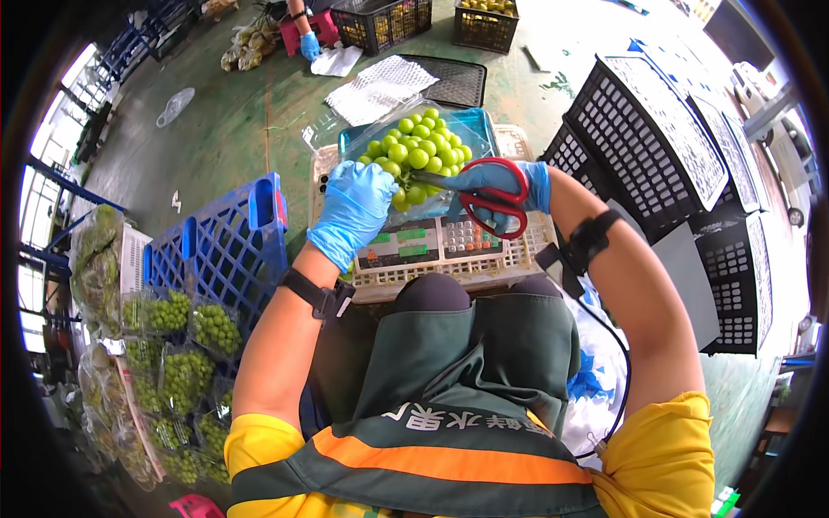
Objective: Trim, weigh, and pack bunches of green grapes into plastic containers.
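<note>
A bunch of green grapes rests on clear plastic over a blue tray, atop a weighing scale on a cream crate. My left hand, in a blue glove, grips the bunch at its lower left, fingertips curled by the stems. My right hand, also gloved, is closed on red-handled scissors, whose dark blades reach into the bunch beside my left fingers; whether they touch a stem is unclear.
Bagged grapes and a blue crate lie left. Black crates stand right. White foam sheets and a black lid lie beyond the scale. Farther back are grape crates and a co-worker's gloved hand.
</note>
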Motion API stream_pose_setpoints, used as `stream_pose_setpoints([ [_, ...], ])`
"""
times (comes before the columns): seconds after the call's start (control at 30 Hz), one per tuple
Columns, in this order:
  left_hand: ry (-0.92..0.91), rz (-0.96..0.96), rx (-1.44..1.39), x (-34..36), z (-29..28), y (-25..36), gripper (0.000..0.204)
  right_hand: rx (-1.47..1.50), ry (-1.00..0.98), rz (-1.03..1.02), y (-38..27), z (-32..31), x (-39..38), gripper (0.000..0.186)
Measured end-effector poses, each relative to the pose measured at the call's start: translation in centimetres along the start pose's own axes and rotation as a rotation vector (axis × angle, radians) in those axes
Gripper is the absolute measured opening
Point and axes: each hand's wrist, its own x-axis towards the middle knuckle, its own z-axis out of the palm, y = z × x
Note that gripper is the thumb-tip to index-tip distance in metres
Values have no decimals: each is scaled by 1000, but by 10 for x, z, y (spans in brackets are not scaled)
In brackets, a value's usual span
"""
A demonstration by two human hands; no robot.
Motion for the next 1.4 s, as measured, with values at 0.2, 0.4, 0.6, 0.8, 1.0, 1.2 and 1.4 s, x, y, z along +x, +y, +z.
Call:
stream_pose_setpoints([
  [0.2,-23,60,-46,3,0,-1,12,-143,-86,53,-9,-16,15,47],
  [0.4,-2,15,-87,0,3,0,10,-64,38,-23,1,19,46,45],
  [0.6,-45,-102,-125,-13,2,2,14,-168,299,-133,25,51,53,51],
  [0.8,-38,-1058,-1528,-54,-9,61,34,-243,454,-301,42,75,72,61],
  [1.0,-118,-1395,-2263,-39,-9,106,47,-458,601,-427,47,99,96,38],
  [1.2,199,-1469,-2069,-15,-4,109,43,-639,656,-699,74,94,125,33],
  [1.4,383,-1345,-1972,-32,32,110,34,-606,796,-544,73,94,125,38],
])
